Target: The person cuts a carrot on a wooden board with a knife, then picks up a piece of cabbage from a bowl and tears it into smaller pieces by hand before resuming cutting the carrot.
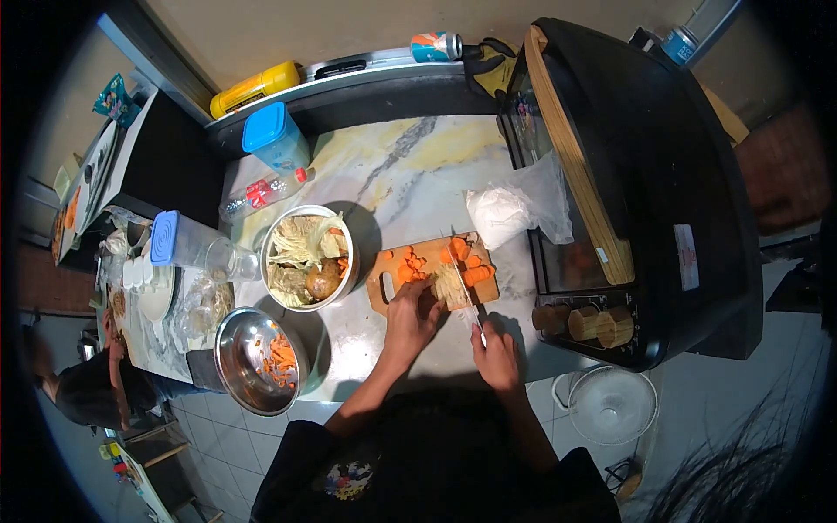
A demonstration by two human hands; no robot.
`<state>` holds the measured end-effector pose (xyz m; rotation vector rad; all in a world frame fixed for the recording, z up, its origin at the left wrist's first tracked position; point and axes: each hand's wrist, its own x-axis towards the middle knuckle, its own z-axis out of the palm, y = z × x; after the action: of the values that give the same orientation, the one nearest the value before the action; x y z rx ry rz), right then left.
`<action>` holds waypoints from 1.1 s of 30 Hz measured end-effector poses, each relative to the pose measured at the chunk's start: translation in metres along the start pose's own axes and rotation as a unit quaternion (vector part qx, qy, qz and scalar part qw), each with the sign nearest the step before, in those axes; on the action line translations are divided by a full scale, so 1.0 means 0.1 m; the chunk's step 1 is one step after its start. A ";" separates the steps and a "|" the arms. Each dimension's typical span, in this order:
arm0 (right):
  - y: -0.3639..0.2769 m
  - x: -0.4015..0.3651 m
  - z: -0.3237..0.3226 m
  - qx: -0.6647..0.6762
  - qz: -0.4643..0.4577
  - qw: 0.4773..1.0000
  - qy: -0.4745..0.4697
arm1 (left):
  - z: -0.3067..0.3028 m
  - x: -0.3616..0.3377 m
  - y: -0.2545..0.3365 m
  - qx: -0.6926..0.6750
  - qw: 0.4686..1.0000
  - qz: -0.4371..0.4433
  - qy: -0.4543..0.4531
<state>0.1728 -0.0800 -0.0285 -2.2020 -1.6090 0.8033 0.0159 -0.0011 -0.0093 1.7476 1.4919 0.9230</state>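
Observation:
In the head view, a wooden cutting board lies on the marble counter, with orange carrot pieces at its left and more on its right. My right hand grips a knife, its blade slanting up across the board. Pale yellow cabbage, partly hidden, sits against the blade's left side. My left hand rests at the board's near edge, fingers curled down onto the cabbage. Left of the board stands a white bowl of cabbage leaves and a brown potato.
A steel bowl with carrot bits is at the front left. A bag of white powder lies behind the board. The black oven bounds the right. A plastic bottle and blue-lidded containers stand left. Another person is far left.

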 end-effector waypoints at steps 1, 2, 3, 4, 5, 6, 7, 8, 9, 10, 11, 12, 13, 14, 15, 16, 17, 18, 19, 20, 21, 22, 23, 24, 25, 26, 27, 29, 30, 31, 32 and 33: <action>-0.01 0.01 -0.01 -0.006 -0.002 1.000 -0.005 | 0.01 0.00 -0.01 0.003 1.000 0.005 0.002; -0.01 0.02 -0.02 -0.012 -0.003 1.000 -0.010 | 0.03 -0.01 -0.02 0.007 1.000 0.011 0.003; 0.00 0.02 -0.01 -0.012 -0.002 1.000 -0.009 | 0.04 -0.01 -0.02 0.006 1.000 0.012 0.003; 0.02 0.03 0.02 -0.007 -0.012 1.000 -0.009 | 0.05 -0.01 -0.02 -0.006 1.000 0.004 -0.003; 0.04 0.04 0.06 -0.002 -0.023 1.000 -0.009 | 0.06 -0.02 -0.03 -0.018 1.000 -0.004 -0.009; 0.04 0.04 0.09 -0.003 -0.024 1.000 -0.009 | 0.07 -0.02 -0.04 -0.018 1.000 -0.003 -0.008; 0.05 0.03 0.13 0.013 -0.032 0.999 -0.003 | 0.09 -0.02 -0.06 -0.010 1.000 0.009 -0.004; 0.06 0.02 0.16 0.029 -0.039 0.999 0.002 | 0.11 -0.02 -0.08 -0.003 1.000 0.022 0.000; 0.08 0.02 0.19 0.029 -0.039 0.999 0.002 | 0.12 -0.03 -0.10 -0.003 1.000 0.022 0.001; 0.10 0.02 0.22 0.038 -0.050 0.998 0.008 | 0.13 -0.03 -0.12 -0.025 1.000 0.004 -0.006; 0.12 0.02 0.23 0.048 -0.060 0.997 0.015 | 0.14 -0.03 -0.13 -0.046 0.999 -0.013 -0.013; 0.12 0.01 0.23 0.048 -0.060 0.997 0.015 | 0.12 -0.03 -0.10 -0.046 0.999 -0.014 -0.014; 0.11 0.00 0.22 0.030 -0.047 0.998 0.027 | 0.09 -0.02 -0.05 -0.040 0.999 -0.019 -0.014; 0.10 -0.01 0.20 0.012 -0.035 0.999 0.039 | 0.07 -0.02 -0.03 -0.034 0.999 -0.025 -0.013; 0.04 -0.02 0.14 0.013 -0.035 0.999 0.038 | 0.06 -0.02 -0.04 -0.033 0.999 -0.026 -0.013; -0.04 -0.03 0.05 -0.007 -0.003 1.000 0.021 | 0.06 -0.02 -0.05 -0.029 0.999 -0.013 -0.008; -0.09 -0.03 0.00 -0.028 0.030 0.999 0.005 | 0.07 -0.02 -0.06 -0.026 1.000 -0.001 -0.005; -0.07 -0.03 0.00 -0.029 0.031 0.999 0.005 | 0.07 -0.02 -0.05 -0.026 1.000 -0.001 -0.006; -0.04 -0.01 0.02 -0.027 0.015 0.999 0.007 | 0.07 -0.01 -0.03 -0.036 0.999 -0.015 -0.014; -0.02 0.00 0.02 -0.025 -0.002 1.000 0.009 | 0.07 -0.01 -0.01 -0.045 0.998 -0.029 -0.021; -0.03 0.01 0.02 -0.025 -0.001 1.000 0.009 | 0.07 -0.01 0.01 -0.045 0.998 -0.029 -0.022; -0.04 0.01 0.01 -0.042 -0.008 0.999 0.007 | 0.08 -0.01 0.03 -0.030 0.999 -0.011 -0.013; -0.06 0.01 0.01 -0.058 -0.015 0.998 0.004 | 0.08 -0.02 0.03 -0.014 1.000 0.007 -0.004; -0.06 0.02 0.00 -0.058 -0.015 0.998 0.004 | 0.08 -0.02 0.03 -0.014 1.000 0.007 -0.004; -0.07 0.03 -0.02 -0.059 -0.009 0.998 -0.009 | 0.09 -0.02 0.02 -0.014 1.000 0.008 -0.004; -0.08 0.03 -0.02 -0.059 -0.002 0.998 -0.022 | 0.09 -0.03 0.01 -0.013 1.000 0.009 -0.004; -0.06 0.03 -0.01 -0.059 -0.002 0.998 -0.022 | 0.09 -0.03 0.02 -0.013 1.000 0.008 -0.004; -0.03 0.03 0.04 -0.071 -0.016 0.997 -0.007 | 0.09 -0.02 0.03 -0.008 1.000 -0.001 -0.011; -0.03 0.03 0.04 -0.070 -0.015 0.997 -0.006 | 0.09 -0.02 0.03 -0.008 1.000 -0.001 -0.012; -0.03 0.04 0.05 -0.061 -0.015 0.998 -0.019 | 0.10 -0.02 0.02 -0.011 1.000 -0.001 -0.010; -0.03 0.04 0.05 -0.051 -0.014 0.998 -0.032 | 0.10 -0.03 0.02 -0.013 1.000 -0.002 -0.009; -0.02 0.04 0.07 -0.051 -0.014 0.998 -0.032 | 0.10 -0.03 0.03 -0.012 1.000 -0.002 -0.009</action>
<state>0.1683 -0.0761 -0.0343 -2.2392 -1.7435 0.8079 0.0255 -0.0045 -0.0125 1.7306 1.4656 0.9181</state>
